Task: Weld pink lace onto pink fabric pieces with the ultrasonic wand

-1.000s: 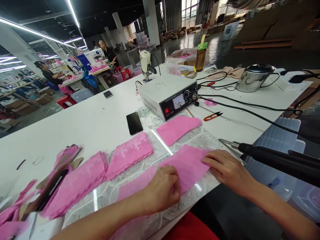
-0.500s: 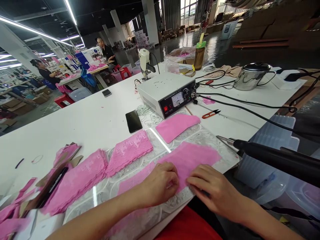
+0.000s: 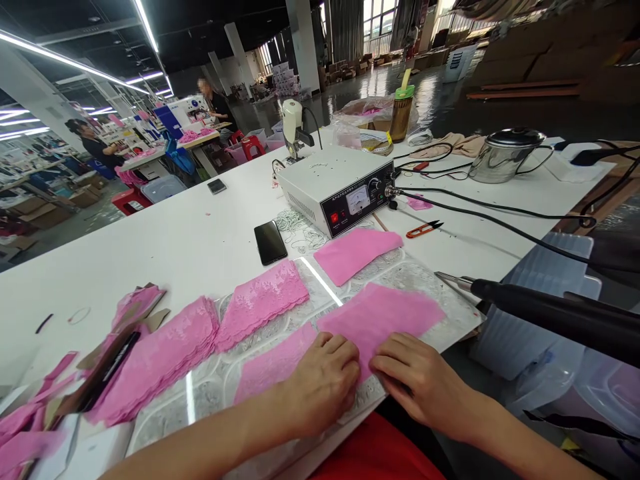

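L hand (image 3: pixel 327 377): fingers (image 3: pixel 345 357) curled in, knuckles up, at near edge of pink pc (image 3: pixel 380 310). R hand (image 3: pixel 420 380): fingers bent, close tog., same edge, just R of L hand; narrow gap betw. hands. Pinching or only pressing: can't tell, tips hidden.

Pink pc approx. flat on clear plate (image 3: pixel 460 310), far part uncovered beyond both hands. 2nd pink pc (image 3: pixel 273 360) just L of it, partly hidden by L hand & wrist. Pink panel (image 3: pixel 357 257) farther out, at plate's far side. Sm. lace stack (image 3: pixel 263 303) L of panel; lg. lace stack (image 3: pixel 165 357) next to it, farther L, scalloped edges on both.

R side: blk-handled tool (image 3: pixel 545 313), metal tip pointing L, near plate's R corner; contact w/ plate unclear.

Beyond plate, on white surface (image 3: pixel 200 233): dark phone (image 3: pixel 270 242), tangled wht. string (image 3: pixel 300 233), metered box (image 3: pixel 335 180) w/ red switch lit, orange-handled snips (image 3: pixel 424 230) R of box. Far R: lidded glass mug (image 3: pixel 503 160). Behind box: grn-lidded jar (image 3: pixel 401 117), wht. machine head (image 3: pixel 293 123).

Bkgd, L: 2 co-workers (image 3: pixel 95 143) at other tables, well apart.
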Available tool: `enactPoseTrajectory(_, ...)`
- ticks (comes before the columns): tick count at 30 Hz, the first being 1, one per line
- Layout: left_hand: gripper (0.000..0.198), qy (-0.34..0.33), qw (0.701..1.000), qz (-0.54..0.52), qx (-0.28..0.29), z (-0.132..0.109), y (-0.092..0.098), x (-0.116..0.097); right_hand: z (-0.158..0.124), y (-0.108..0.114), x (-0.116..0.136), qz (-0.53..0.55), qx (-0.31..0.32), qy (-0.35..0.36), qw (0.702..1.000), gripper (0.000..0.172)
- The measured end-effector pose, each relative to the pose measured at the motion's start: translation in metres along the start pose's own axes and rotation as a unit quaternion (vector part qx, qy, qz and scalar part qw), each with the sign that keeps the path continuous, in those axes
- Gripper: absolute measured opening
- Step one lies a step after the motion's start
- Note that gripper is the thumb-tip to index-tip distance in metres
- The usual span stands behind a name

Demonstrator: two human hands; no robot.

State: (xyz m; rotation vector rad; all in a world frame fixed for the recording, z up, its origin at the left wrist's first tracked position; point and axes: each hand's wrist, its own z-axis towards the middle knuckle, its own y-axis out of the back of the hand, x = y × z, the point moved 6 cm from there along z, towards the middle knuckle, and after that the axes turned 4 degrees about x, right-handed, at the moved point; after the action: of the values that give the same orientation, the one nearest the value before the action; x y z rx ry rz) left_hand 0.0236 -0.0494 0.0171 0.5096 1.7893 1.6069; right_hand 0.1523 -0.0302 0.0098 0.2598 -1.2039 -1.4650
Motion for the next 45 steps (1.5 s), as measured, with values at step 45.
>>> enactPoseTrajectory(45, 0.018, 0.160, 0.941, -0.293, -0.055, -0.001, 0.002, 0.030, 0.007, 0.001, 0.003, -0.033, -0.025, -0.022, 0.999, 0.012)
